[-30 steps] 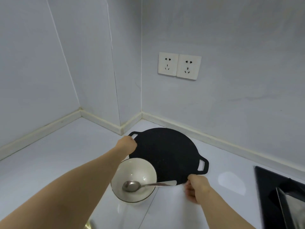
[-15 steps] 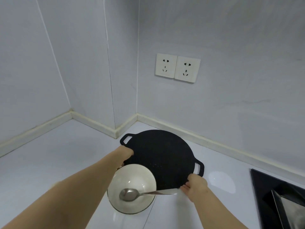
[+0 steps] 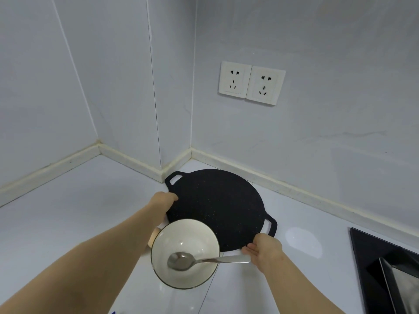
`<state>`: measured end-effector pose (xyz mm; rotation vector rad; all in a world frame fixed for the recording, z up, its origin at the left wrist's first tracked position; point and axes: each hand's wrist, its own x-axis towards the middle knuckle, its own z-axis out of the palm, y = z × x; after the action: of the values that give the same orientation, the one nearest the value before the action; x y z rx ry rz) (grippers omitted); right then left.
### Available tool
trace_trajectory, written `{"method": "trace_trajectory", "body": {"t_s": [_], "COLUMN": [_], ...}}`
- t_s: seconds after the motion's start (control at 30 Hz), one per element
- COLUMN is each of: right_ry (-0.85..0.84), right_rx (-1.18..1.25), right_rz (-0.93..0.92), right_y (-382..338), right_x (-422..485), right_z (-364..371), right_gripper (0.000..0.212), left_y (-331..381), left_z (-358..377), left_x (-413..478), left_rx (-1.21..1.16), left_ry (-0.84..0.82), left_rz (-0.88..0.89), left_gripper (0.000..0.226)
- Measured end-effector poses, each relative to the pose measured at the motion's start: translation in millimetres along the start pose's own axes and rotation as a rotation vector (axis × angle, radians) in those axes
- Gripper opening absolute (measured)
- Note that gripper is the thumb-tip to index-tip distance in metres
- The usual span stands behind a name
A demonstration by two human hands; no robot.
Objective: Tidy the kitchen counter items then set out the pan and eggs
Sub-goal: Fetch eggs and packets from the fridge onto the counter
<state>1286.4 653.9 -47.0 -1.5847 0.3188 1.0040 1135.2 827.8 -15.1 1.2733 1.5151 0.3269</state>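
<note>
A flat round black pan point(image 3: 217, 207) with two loop handles lies on the white counter point(image 3: 79, 211) close to the wall corner. My left hand point(image 3: 162, 206) grips its left rim. My right hand point(image 3: 264, 250) holds its near right edge, just below the right loop handle. A white bowl point(image 3: 184, 250) with a metal spoon point(image 3: 204, 260) in it stands in front of the pan, between my arms. An egg-coloured round object point(image 3: 153, 235) peeks out between the bowl and my left forearm. No other eggs are in view.
A double wall socket point(image 3: 251, 82) sits above the pan. A black cooktop point(image 3: 383, 264) with a shiny metal piece on it fills the lower right corner. Raised cream skirting point(image 3: 294, 191) runs along the counter's back edge.
The pan has slid a little toward the wall corner with both hands on it. My left hand has moved down the rim, away from the left loop handle.
</note>
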Motion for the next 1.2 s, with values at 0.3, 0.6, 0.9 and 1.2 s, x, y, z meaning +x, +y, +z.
{"method": "trace_trajectory", "body": {"t_s": [0.3, 0.6, 0.9, 1.2], "right_ry": [0.046, -0.018, -0.212, -0.332], "right_rx": [-0.007, -0.184, -0.268, -0.302], "right_rz": [-0.012, -0.065, -0.124, -0.116], "right_y": [4.3, 6.5, 34.7, 69.2], "right_x": [1.0, -21.1, -55.7, -82.3], "right_z": [-1.1, -20.3, -14.6, -12.8], "right_gripper": [0.033, 0.019, 0.016, 0.021], "left_y": [0.1, -4.6, -46.6, -87.1], "left_z": [2.0, -15.2, -42.3, -36.5], "left_x": [5.6, -25.3, -76.2, -108.8], "left_rx": [0.158, 0.127, 0.002, 0.056], "left_ry": [0.041, 0.08, 0.194, 0.194], "left_rz": [0.0, 0.215, 0.346, 0.314], "left_gripper": [0.037, 0.034, 0.027, 0.028]}}
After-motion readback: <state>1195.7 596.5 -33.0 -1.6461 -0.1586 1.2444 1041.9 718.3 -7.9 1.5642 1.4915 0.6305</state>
